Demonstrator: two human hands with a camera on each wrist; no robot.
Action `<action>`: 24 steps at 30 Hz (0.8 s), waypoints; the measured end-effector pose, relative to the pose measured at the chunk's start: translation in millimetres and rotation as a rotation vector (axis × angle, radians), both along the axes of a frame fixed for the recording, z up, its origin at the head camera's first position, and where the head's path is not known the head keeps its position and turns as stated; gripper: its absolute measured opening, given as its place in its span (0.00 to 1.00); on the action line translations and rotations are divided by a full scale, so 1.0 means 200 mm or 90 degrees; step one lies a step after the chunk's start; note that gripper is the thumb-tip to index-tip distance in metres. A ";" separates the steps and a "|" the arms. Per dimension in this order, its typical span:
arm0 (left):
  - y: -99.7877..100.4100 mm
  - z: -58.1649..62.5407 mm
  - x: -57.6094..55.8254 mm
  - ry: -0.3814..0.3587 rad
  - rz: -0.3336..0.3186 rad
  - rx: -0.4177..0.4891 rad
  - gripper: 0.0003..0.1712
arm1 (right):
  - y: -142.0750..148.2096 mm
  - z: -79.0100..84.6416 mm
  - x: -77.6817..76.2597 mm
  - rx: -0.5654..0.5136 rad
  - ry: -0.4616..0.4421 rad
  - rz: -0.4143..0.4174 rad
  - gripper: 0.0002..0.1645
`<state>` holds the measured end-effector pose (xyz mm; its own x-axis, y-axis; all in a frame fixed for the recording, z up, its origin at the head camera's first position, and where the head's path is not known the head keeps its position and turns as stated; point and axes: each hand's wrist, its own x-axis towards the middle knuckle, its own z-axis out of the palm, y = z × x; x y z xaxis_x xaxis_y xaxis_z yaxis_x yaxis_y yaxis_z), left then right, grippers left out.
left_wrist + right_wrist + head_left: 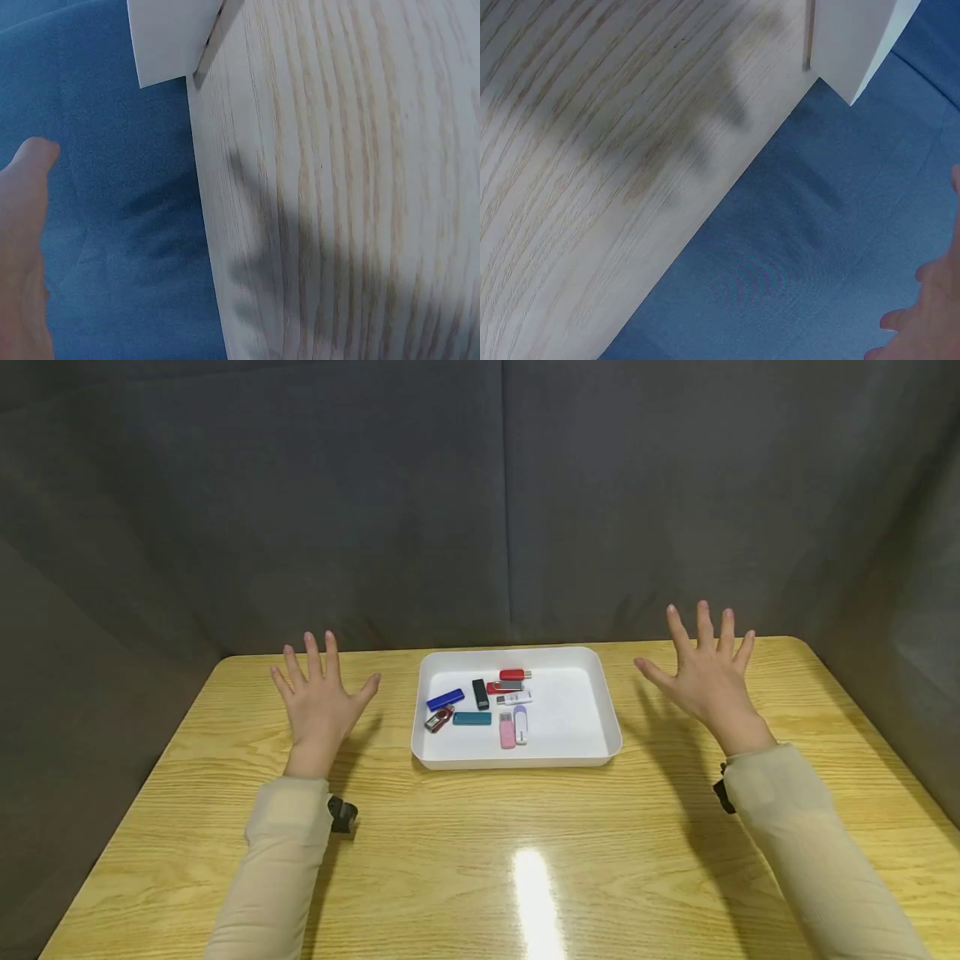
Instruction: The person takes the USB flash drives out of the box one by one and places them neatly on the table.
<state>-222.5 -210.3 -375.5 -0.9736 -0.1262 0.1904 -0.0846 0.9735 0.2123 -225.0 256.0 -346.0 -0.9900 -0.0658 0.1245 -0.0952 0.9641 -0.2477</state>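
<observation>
Both hands are raised with fingers spread, holding nothing: the left hand [318,714] to the left of a white tray [577,762], the right hand [708,681] to its right. Several USB flash drives lie in the tray, mostly in its left half. Among them are a blue one [446,699], a black one [480,694], a teal one [472,718], a pink one [507,732] and a white one with lilac [521,727]. Nearer the back are a red one [513,675] and a white one [516,697]. A dark red one [439,719] with metal sits at the left.
The tray stands on a wood-grain table [480,827], near its back edge. A dark cloth [360,510] hangs behind and at both sides. Each wrist wears a small black camera, the left one [342,815] showing most. Light glares off the table front [536,902].
</observation>
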 end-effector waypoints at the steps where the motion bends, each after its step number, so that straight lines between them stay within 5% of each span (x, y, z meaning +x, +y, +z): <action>1: 0.00 0.00 0.00 -0.001 0.000 0.000 0.55 | 0.00 0.00 0.00 0.002 0.000 -0.001 0.55; 24: -0.01 0.05 0.00 0.018 0.005 0.000 0.54 | -0.03 0.02 -0.02 0.034 0.005 0.007 0.55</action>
